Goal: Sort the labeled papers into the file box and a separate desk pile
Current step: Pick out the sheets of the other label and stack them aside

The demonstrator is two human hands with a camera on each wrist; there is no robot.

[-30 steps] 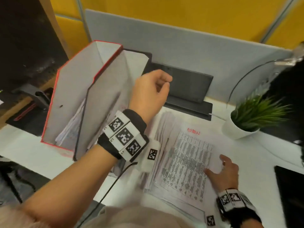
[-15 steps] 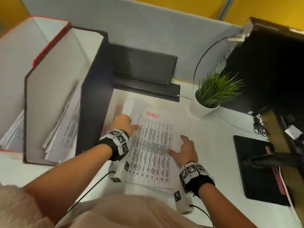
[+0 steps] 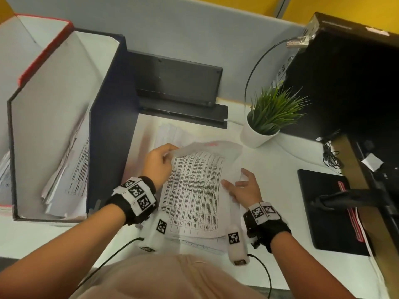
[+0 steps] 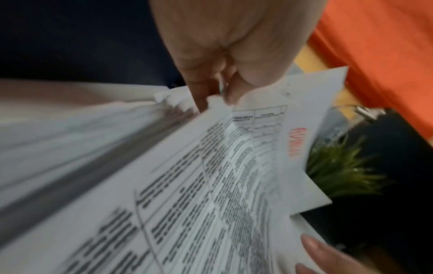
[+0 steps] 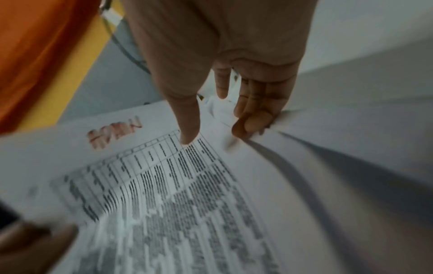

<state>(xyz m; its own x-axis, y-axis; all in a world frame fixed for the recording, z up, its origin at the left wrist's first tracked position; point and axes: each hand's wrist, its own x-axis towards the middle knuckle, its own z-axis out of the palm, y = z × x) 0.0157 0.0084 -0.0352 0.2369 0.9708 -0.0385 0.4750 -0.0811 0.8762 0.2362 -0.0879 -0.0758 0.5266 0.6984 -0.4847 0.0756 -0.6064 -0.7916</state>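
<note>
The top sheet [image 3: 195, 182], a printed table with a red handwritten label (blurred, seemingly ADMIN), is lying on the paper stack [image 3: 203, 240] on the desk [image 3: 278, 160], its far left corner curling upward. The left hand [image 3: 158, 164] is pinching that corner between thumb and fingertips; the right hand [image 3: 243, 187] is gripping the sheet's right edge, thumb on top and fingers curled beneath. The dark file box [image 3: 108, 117], already holding papers, is standing just left of the stack, with a potted plant [image 3: 265, 119] near its far right. The risk, as I judge it: such a small pinch could tear the corner, or drag up a second sheet and misfile it.
</note>
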